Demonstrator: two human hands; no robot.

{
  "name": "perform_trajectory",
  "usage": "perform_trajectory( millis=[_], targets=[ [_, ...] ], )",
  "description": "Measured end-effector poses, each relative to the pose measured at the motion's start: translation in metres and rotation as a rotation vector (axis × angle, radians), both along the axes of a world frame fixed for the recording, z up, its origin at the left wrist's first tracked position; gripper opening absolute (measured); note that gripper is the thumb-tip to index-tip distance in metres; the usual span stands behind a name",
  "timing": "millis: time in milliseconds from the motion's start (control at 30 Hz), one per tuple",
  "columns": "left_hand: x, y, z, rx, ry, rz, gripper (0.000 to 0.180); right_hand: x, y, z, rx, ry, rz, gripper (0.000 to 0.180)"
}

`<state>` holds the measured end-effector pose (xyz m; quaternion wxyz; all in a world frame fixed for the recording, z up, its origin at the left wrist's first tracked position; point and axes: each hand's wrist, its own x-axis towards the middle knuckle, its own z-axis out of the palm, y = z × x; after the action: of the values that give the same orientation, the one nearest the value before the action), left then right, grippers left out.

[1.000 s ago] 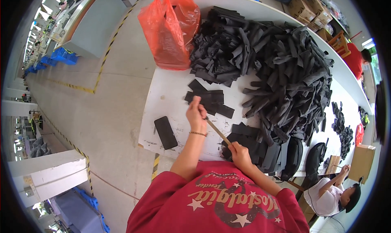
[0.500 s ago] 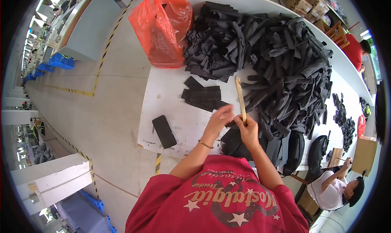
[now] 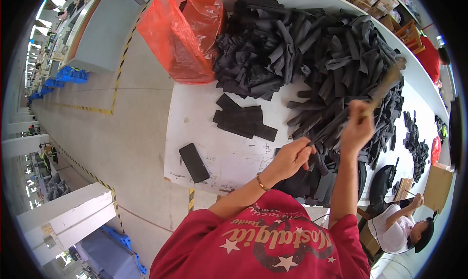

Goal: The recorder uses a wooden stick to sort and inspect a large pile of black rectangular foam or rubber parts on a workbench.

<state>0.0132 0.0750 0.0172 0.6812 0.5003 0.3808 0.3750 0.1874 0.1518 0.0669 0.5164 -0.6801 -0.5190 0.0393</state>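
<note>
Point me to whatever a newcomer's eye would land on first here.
The great heap of dark fabric strips dominates, sprawling over the far and right parts of the white table, with a bright orange-red plastic bag against its left end. Next comes the right hand, gripping a motion-blurred tan stick over the heap's right side. A black smartphone lies apart near the table's left edge.

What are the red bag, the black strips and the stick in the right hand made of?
The red bag looks like thin, glossy plastic: it's crinkled and partly see-through. The black strips seem a dull, flexible fabric, as they bend and curl. The stick in the right hand may be wood, being tan, but blur hides its finish.
</note>
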Motion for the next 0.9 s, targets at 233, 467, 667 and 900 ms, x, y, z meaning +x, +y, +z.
perform_trajectory(
  millis=[233, 467, 667, 900],
  targets=[
    [-0.066, 0.040, -0.120, 0.354, 0.758, 0.514, 0.011, 0.167, 0.103, 0.076, 0.148, -0.247, -0.334, 0.055],
    [-0.119, 0.083, -0.174, 0.548, 0.976, 0.272, 0.009, 0.072, 0.023, 0.002, -0.362, -0.154, 0.190, 0.023],
    [-0.124, 0.080, -0.138, 0.519, 0.810, 0.261, 0.008, 0.028, -0.049, -0.050, -0.529, -0.454, 0.630, 0.014],
    [-0.128, 0.059, -0.110, 0.547, 0.748, 0.228, 0.008, 0.004, -0.070, -0.069, -0.460, -0.630, 0.722, 0.013]
  ],
)
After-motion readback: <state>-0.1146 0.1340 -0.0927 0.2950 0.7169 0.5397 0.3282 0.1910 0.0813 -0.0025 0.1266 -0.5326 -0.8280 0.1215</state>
